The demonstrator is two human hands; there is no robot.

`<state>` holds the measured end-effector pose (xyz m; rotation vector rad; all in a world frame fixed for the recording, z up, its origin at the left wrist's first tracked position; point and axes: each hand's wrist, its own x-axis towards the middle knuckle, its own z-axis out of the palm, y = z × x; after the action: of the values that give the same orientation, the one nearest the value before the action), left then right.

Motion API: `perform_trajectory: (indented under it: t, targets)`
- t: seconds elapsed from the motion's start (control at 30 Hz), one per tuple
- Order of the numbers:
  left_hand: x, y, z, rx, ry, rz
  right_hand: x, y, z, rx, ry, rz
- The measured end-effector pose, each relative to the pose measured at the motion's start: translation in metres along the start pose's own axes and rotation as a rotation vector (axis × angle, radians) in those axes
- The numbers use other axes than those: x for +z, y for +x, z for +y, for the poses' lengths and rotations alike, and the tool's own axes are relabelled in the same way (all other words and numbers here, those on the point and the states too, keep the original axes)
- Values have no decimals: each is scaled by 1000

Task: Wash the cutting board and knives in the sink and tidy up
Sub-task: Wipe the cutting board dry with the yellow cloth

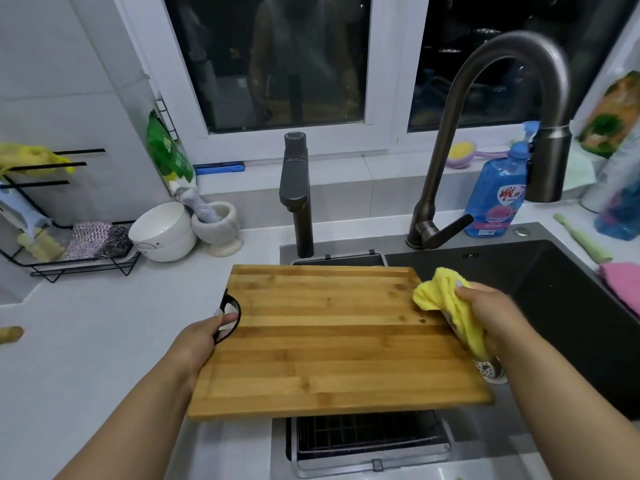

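Two taps behind dark sink; white counter, night window.

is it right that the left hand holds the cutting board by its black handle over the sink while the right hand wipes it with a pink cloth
Not quite: the cloth gripped by the right hand is yellow, as the head view shows. The rest stands: the left hand holds the cutting board by its black handle over the sink.

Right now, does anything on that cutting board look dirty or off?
Yes: a small dark speck sits on the cutting board near its right edge, just below the yellow cloth that the right hand holds. It looks like leftover residue. Otherwise nothing stands out.
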<state>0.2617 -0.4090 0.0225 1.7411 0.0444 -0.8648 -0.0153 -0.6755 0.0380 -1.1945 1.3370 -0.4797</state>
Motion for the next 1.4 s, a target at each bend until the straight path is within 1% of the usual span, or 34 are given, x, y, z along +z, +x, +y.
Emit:
perform_trajectory:
  t: [0.07,0.13,0.23,0.27,0.33,0.37,0.43,0.5,0.53,0.6,0.63,0.67,0.77,0.8,0.83,0.87,0.9,0.93,1.0,1.07,1.13,1.2,1.23,1.3,1.4]
  targets:
    - [1,-3,-4,30,9,0,14,0,-5,-71,-145,55]
    - [2,-3,-8,53,-9,-9,38,-1,-5,-158,-321,74]
    - [2,-2,-13,83,-23,-30,81,-14,16,-239,-678,22]
    - [1,0,-15,102,-24,-34,96,-21,25,-270,-756,11]
    - [2,1,-16,137,-12,-50,128,-45,40,-379,-817,-45]
    - [2,1,-16,144,-1,-52,143,-59,45,-476,-836,-98]
    - [4,-1,-17,155,15,-63,176,-83,51,-701,-896,-272]
    - [2,2,-21,159,23,-76,201,-90,53,-874,-937,-426]
    - [1,5,-24,165,31,-82,206,-85,53,-921,-937,-459]
    - [-1,8,-25,192,33,-84,203,-64,49,-968,-939,-471]
    - [-1,8,-25,195,22,-94,197,-49,49,-967,-938,-452]
    - [0,9,-26,201,8,-115,187,-33,49,-919,-930,-401]
    - [3,4,-26,237,26,-148,150,5,45,-644,-861,-62]
    - [2,5,-28,247,35,-145,143,9,45,-563,-852,10]
    - [2,6,-28,253,50,-148,144,9,45,-519,-853,38]
    - [2,8,-29,259,62,-149,151,4,44,-513,-858,27]
    - [2,9,-31,262,77,-144,163,-4,43,-545,-862,-12]
    - [3,10,-32,267,83,-140,181,-15,40,-619,-873,-74]
    - [3,11,-34,272,97,-126,221,-33,39,-798,-936,-250]
    - [2,11,-35,274,114,-122,255,-39,30,-912,-982,-395]
    - [1,12,-33,274,144,-108,272,-32,18,-932,-979,-471]
    - [0,13,-31,297,180,-68,271,-19,10,-915,-962,-524]
    - [0,13,-31,310,192,-52,265,-12,8,-903,-963,-531]
    - [1,13,-31,308,184,-35,244,2,3,-866,-940,-490]
    - [1,15,-35,278,157,-17,199,33,2,-703,-887,-301]
